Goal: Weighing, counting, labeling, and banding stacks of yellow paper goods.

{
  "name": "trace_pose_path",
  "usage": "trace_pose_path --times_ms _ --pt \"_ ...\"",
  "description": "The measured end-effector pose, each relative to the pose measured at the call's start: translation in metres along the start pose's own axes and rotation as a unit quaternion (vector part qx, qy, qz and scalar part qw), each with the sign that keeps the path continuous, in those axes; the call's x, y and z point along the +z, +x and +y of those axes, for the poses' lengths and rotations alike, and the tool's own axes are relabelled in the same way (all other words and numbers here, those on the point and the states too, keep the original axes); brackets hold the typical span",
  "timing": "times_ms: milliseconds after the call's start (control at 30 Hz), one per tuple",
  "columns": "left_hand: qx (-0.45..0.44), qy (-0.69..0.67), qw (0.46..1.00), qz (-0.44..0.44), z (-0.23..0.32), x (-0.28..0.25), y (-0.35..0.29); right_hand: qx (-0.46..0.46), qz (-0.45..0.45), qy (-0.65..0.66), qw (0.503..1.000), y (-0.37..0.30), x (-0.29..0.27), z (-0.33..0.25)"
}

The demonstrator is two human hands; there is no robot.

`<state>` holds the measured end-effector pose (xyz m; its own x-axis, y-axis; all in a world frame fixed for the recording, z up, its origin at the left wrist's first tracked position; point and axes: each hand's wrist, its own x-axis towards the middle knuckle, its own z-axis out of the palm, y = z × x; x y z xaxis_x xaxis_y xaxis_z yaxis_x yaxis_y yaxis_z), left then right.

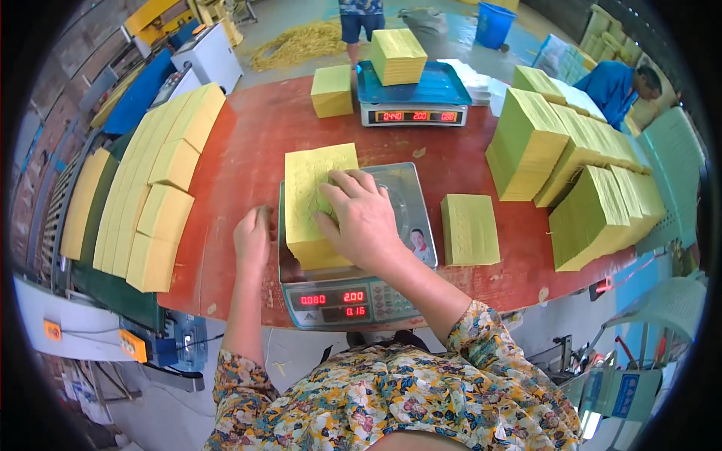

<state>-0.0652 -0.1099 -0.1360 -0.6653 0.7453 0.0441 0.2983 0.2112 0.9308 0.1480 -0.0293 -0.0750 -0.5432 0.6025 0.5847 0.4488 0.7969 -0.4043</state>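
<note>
A stack of yellow paper sheets [308,169] stands on the pan of the near digital scale [414,192], toward its left side. My right hand [359,214] lies on top of this stack, fingers stretched out and thumb apart. Beside the scale's left edge, my left hand [253,237] is closed above the red table, its fingers curled together. Whatever it might hold is hidden. Red digits glow on the scale's front panel. Right of the scale sits a smaller yellow paper block [471,230], apart from it.
Farther back, a second scale [414,83] carries a yellow paper stack [398,54], with another paper block [332,90] beside it. Rows of paper stacks line the red table [233,150] at left [162,165] and right [530,143]. A person in blue [613,90] is at the far right; another stands beyond the table.
</note>
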Motion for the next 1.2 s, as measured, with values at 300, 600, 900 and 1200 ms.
trace_pose_path --times_ms 300,600,900,1200 --pt "0.13 -0.039 0.99 -0.032 0.133 0.001 0.039 0.044 -0.047 0.256 0.964 0.026 -0.055 0.084" --pt "0.033 0.0 0.977 -0.209 0.242 0.173 0.197 0.31 0.16 0.371 0.86 0.157 -0.007 0.343" --pt "-0.102 -0.089 0.946 -0.296 0.214 0.312 0.323 0.374 0.172 0.226 0.883 0.266 0.057 0.442" --pt "-0.159 -0.12 0.926 -0.32 0.219 0.268 0.311 0.363 -0.098 0.158 0.913 0.316 0.044 0.442"
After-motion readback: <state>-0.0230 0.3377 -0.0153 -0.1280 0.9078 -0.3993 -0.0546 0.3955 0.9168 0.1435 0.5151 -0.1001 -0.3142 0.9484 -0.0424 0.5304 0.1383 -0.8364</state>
